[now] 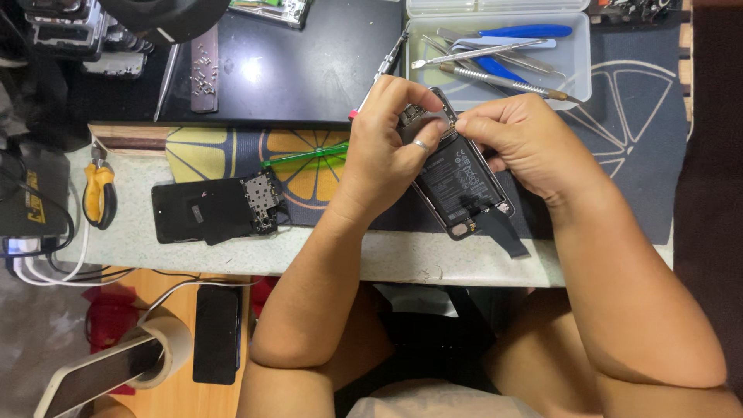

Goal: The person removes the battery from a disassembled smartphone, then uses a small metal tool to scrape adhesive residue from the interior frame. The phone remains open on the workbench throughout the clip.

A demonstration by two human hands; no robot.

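Here your left hand (387,155) clasps the opened phone (463,184) near the counter's front edge while your right hand (520,139) pinches its top. It looks light, stiff, fragile; hold the frame edges.

- A dark rectangular battery label (463,182) with pale print lies on the opened phone, between the left hand (391,147) and the right hand (526,143), partly under the fingers.
- A black phone screen (216,333), dark and upright, rests well below and left of the left hand.
- A yellow-and-black label (32,203) sits on a black device far left of the left hand.
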